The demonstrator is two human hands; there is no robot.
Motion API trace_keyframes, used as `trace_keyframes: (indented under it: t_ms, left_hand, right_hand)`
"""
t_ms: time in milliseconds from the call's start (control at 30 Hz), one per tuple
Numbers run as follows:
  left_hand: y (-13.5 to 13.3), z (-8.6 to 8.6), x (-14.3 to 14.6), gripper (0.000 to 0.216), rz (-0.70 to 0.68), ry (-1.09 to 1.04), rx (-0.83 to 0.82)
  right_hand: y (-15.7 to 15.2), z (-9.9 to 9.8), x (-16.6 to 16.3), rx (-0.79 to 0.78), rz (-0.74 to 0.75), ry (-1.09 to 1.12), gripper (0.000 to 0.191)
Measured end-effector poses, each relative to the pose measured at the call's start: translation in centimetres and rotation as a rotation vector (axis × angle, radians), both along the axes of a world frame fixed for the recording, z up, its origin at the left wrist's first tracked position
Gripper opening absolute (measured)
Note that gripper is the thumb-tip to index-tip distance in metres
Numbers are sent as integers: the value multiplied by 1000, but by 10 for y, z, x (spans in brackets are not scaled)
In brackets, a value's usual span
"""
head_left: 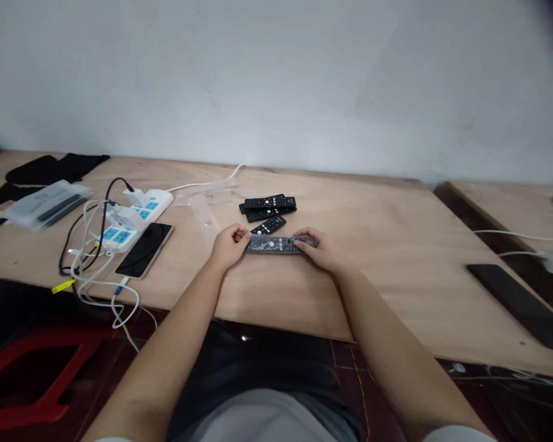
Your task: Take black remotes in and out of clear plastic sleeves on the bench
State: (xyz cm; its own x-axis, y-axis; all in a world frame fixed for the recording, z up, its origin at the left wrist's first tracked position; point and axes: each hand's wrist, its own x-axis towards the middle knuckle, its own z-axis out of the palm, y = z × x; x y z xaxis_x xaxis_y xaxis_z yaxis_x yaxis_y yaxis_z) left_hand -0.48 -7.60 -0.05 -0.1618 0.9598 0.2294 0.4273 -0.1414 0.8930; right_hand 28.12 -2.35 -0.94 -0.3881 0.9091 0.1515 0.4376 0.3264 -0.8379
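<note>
A black remote control [276,244], its face glossy as if in clear plastic, lies sideways between my two hands. My left hand [231,245] pinches its left end between thumb and fingers. Its right end is gripped by my right hand [317,247], the thumb on top near the buttons. Just behind it, another remote [270,225] lies at a slant. Farther back, several black remotes [270,204] are piled loosely on the wooden table [396,258]. Clear plastic sleeves [203,212] lie left of the pile.
Left stands a white power strip [159,201] with chargers and tangled cables [92,270]. Beside it lies a smartphone [145,250]. Farther left are a plastic-wrapped packet [46,202] and black cloth [58,169]. A long dark object [518,304] lies at right. A red stool [50,393] stands below left.
</note>
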Motion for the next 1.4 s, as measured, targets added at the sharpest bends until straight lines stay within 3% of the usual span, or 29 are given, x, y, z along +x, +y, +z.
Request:
trace_keyframes:
  t_ms: [700, 1400]
  left_hand:
    - [-5, -1, 1, 16, 22, 34, -10]
    - [-7, -1, 1, 18, 37, 68, 9]
  right_hand:
    - [-9, 14, -3, 63, -14, -107, 21]
    - [-8, 12, -3, 57, -16, -77, 20]
